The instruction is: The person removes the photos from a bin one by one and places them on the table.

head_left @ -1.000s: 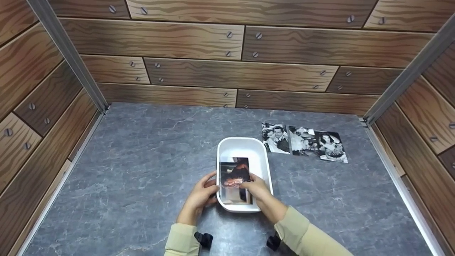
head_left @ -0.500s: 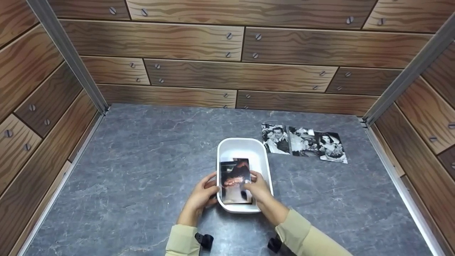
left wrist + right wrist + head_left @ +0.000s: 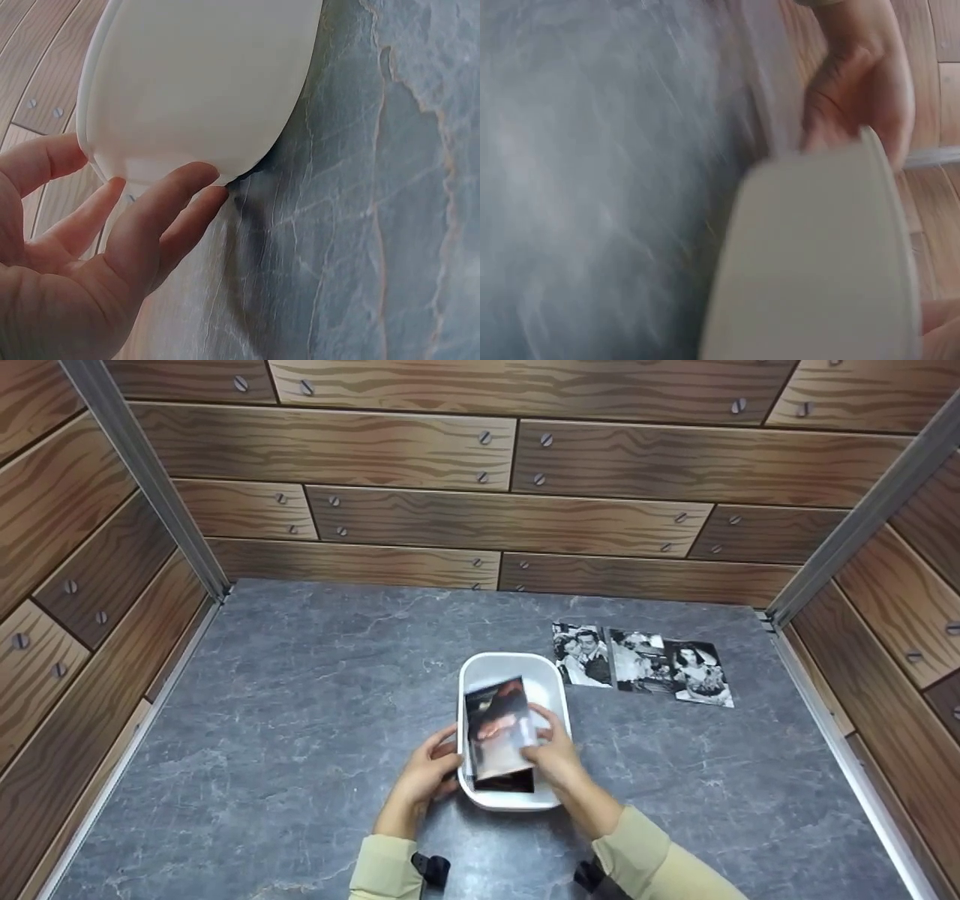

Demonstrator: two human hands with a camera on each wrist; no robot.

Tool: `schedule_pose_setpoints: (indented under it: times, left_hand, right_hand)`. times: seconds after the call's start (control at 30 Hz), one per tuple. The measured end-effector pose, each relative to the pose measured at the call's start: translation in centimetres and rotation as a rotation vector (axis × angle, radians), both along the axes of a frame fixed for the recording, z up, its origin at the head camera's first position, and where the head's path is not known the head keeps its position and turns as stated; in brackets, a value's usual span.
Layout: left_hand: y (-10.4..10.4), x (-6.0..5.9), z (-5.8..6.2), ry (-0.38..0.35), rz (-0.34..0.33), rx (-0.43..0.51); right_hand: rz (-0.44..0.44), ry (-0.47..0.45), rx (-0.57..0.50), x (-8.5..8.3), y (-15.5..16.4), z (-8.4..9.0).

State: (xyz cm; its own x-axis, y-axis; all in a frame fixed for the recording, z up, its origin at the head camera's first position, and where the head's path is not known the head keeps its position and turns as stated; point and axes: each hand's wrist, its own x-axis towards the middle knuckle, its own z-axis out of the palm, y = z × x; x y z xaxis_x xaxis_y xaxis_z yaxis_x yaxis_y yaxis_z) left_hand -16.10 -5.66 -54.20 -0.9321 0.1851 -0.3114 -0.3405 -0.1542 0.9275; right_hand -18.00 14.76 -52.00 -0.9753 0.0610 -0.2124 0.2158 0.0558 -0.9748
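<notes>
Left grip (image 3: 421, 777): fingers relaxed and nearly straight, resting against the outer left wall of the white tub (image 3: 471, 799) near its front corner; the left wrist view shows the fingertips (image 3: 196, 186) touching the tub's side just above the desk (image 3: 300, 720), curled round nothing.

White tub: oblong, rounded corners, standing on the grey marbled desk near the middle of its front half, between the two hands.

Colour photograph (image 3: 498, 727): dark print with a reddish patch, lifted and tilted over the tub, its lower edge over the near end. A further dark print (image 3: 506, 782) lies in the tub beneath it, partly hidden.

Right grip (image 3: 553, 754): pinched on the right edge of the colour photograph, thumb and fingers closed on the print. The right wrist view is blurred and shows only the tub's outer wall with a hand behind it.

Black-and-white photographs (image 3: 641, 662): three prints laid flat in a row on the desk, edges touching, just beyond and to the right of the tub.

Surround: wood-grain panel walls (image 3: 420, 450) on three sides.
</notes>
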Motion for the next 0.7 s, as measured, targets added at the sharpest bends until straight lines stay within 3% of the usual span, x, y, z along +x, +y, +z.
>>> schedule_pose_setpoints:
  times: [0.2,0.37,0.53,0.7]
  left_hand:
    - [0.0,0.1,0.0,-0.010,0.015,-0.001]
    - [0.1,0.1,0.1,-0.014,0.022,-0.002]
    - [0.2,-0.1,0.0,-0.008,0.016,0.002]
    - [0.1,-0.1,-0.2,-0.008,0.017,-0.010]
  right_hand:
    - [-0.123,0.079,-0.096,-1.4,4.1,1.8]
    - [-0.256,0.119,-0.153,-3.0,9.8,2.6]
    - [-0.478,0.080,-0.139,-4.9,17.0,3.1]
    - [-0.691,-0.007,-0.361,-6.2,24.4,3.4]
